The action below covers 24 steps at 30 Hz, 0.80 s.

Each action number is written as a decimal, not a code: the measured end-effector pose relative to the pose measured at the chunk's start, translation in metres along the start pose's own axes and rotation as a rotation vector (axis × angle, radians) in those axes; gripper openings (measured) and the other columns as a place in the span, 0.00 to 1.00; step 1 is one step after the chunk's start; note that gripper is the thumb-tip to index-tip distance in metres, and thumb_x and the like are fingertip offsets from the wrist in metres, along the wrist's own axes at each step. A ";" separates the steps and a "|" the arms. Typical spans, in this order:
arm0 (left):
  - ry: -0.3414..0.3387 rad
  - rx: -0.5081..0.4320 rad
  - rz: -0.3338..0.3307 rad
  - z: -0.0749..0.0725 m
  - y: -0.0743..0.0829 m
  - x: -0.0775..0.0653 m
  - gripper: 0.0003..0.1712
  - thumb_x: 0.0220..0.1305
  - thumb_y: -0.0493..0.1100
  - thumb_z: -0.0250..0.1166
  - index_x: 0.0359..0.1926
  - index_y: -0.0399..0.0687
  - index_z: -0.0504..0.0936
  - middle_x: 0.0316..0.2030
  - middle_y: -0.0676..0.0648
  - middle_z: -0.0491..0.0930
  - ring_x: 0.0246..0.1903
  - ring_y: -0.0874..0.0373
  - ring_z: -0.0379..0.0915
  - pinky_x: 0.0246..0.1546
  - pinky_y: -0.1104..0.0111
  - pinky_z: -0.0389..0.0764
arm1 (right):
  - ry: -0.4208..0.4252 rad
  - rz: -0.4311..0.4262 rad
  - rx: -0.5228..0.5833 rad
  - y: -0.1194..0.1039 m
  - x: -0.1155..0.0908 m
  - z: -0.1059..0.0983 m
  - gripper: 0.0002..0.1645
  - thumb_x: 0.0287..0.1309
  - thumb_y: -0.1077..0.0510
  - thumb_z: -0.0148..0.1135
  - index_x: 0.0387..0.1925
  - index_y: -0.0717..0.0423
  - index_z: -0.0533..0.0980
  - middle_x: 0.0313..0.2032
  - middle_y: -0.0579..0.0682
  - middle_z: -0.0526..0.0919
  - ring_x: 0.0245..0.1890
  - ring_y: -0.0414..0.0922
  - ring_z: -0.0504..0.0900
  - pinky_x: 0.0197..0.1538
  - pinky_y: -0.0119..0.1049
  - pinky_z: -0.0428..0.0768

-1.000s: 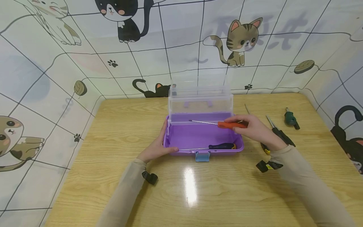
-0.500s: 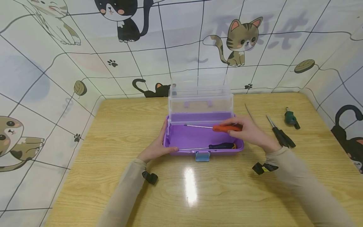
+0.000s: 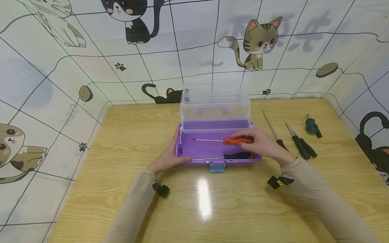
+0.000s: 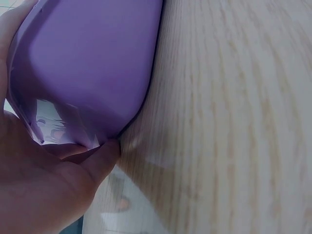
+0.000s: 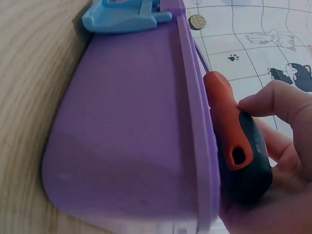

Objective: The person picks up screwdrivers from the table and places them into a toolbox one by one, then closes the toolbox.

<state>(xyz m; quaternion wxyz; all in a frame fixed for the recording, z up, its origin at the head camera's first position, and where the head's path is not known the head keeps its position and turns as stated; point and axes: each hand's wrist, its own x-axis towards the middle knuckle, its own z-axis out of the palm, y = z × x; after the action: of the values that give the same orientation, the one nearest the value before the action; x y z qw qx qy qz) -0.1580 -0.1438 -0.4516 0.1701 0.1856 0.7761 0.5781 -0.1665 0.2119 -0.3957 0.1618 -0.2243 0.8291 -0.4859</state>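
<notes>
A purple toolbox (image 3: 197, 148) stands on the table with its clear lid (image 3: 215, 113) raised at the back. My left hand (image 3: 167, 158) grips the box's left end, thumb at the front corner; the left wrist view shows the fingers (image 4: 100, 161) against the purple wall. Over the box's interior, my right hand (image 3: 261, 143) holds a screwdriver with an orange and black handle (image 3: 232, 141), its shaft pointing left. In the right wrist view that handle (image 5: 229, 112) shows just past the box's rim, pinched between thumb and fingers. A dark-handled screwdriver (image 3: 238, 155) lies inside along the front wall.
Right of the box lie a long thin-shafted screwdriver (image 3: 271, 126), a tool with two black handles (image 3: 301, 145) and a small green-handled tool (image 3: 311, 126). A blue latch (image 3: 217, 167) hangs at the box's front. A cat-printed wall covering (image 3: 197, 67) rises behind the table.
My right hand has moved left and toward me, bringing the orange screwdriver from the box's back right to lower over its middle. The left hand keeps its grip.
</notes>
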 end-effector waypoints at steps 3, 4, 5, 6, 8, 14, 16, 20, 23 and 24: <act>0.001 -0.003 0.016 0.000 -0.005 0.001 0.71 0.51 0.41 0.75 0.74 0.72 0.26 0.74 0.59 0.27 0.72 0.54 0.32 0.68 0.50 0.45 | -0.007 0.014 0.009 0.000 0.002 0.004 0.19 0.60 0.68 0.58 0.52 0.56 0.80 0.42 0.60 0.77 0.15 0.41 0.68 0.16 0.33 0.70; -0.001 -0.005 0.020 0.000 -0.005 0.001 0.71 0.51 0.41 0.74 0.74 0.72 0.26 0.74 0.59 0.27 0.72 0.53 0.32 0.68 0.50 0.45 | -0.008 0.020 0.013 0.001 0.002 0.005 0.19 0.60 0.68 0.58 0.52 0.56 0.80 0.41 0.60 0.77 0.15 0.41 0.68 0.16 0.33 0.70; -0.003 -0.010 0.023 0.000 -0.006 0.002 0.71 0.51 0.40 0.74 0.74 0.72 0.26 0.74 0.58 0.26 0.72 0.53 0.33 0.68 0.50 0.46 | -0.008 0.024 0.009 0.001 0.003 0.006 0.19 0.59 0.68 0.59 0.52 0.56 0.80 0.41 0.59 0.77 0.15 0.41 0.68 0.16 0.34 0.70; -0.006 -0.015 0.026 0.000 -0.006 0.002 0.71 0.52 0.40 0.74 0.74 0.73 0.26 0.74 0.58 0.26 0.72 0.52 0.33 0.68 0.50 0.46 | -0.008 0.029 0.003 0.002 0.004 0.007 0.19 0.59 0.67 0.59 0.52 0.56 0.80 0.41 0.59 0.78 0.15 0.41 0.68 0.17 0.33 0.70; -0.008 -0.026 0.026 0.000 -0.007 0.003 0.71 0.52 0.40 0.74 0.74 0.73 0.26 0.74 0.59 0.26 0.72 0.52 0.34 0.68 0.50 0.48 | -0.012 0.032 -0.004 0.004 0.006 0.009 0.18 0.59 0.67 0.59 0.52 0.57 0.80 0.42 0.58 0.78 0.17 0.42 0.69 0.19 0.33 0.71; -0.012 -0.048 0.024 0.000 -0.007 0.004 0.71 0.52 0.41 0.74 0.74 0.77 0.26 0.74 0.61 0.26 0.72 0.53 0.33 0.67 0.50 0.49 | -0.029 0.020 -0.031 0.008 0.013 0.015 0.18 0.58 0.69 0.58 0.50 0.59 0.81 0.44 0.57 0.81 0.20 0.42 0.70 0.24 0.32 0.71; -0.011 -0.048 0.023 0.001 -0.006 0.003 0.71 0.52 0.40 0.74 0.74 0.77 0.27 0.74 0.62 0.26 0.72 0.53 0.33 0.67 0.50 0.49 | -0.035 0.022 -0.059 0.009 0.016 0.017 0.18 0.58 0.69 0.58 0.50 0.59 0.81 0.44 0.57 0.81 0.19 0.42 0.69 0.23 0.32 0.70; -0.005 -0.040 0.012 0.001 -0.004 0.003 0.71 0.51 0.41 0.74 0.73 0.78 0.26 0.74 0.61 0.26 0.72 0.54 0.31 0.68 0.50 0.46 | -0.058 0.007 -0.122 0.010 0.023 0.020 0.17 0.58 0.68 0.58 0.50 0.61 0.81 0.44 0.56 0.82 0.21 0.42 0.69 0.24 0.32 0.69; 0.002 -0.026 0.002 0.001 -0.004 0.002 0.71 0.51 0.41 0.75 0.72 0.81 0.26 0.74 0.60 0.26 0.72 0.53 0.30 0.68 0.48 0.44 | -0.071 -0.001 -0.154 0.012 0.027 0.022 0.17 0.59 0.69 0.58 0.50 0.64 0.80 0.43 0.57 0.82 0.27 0.43 0.72 0.30 0.34 0.72; 0.003 -0.021 0.000 0.001 -0.003 0.002 0.71 0.51 0.41 0.74 0.72 0.83 0.27 0.74 0.60 0.26 0.72 0.53 0.30 0.68 0.49 0.44 | -0.072 -0.002 -0.165 0.014 0.029 0.023 0.17 0.59 0.69 0.58 0.50 0.64 0.80 0.44 0.57 0.82 0.29 0.44 0.73 0.32 0.34 0.72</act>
<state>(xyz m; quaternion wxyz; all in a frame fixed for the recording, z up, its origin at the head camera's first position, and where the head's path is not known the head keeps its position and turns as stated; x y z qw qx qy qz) -0.1593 -0.1430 -0.4550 0.1707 0.1828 0.7704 0.5865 -0.1827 0.1854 -0.4203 0.1717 -0.2550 0.8598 -0.4078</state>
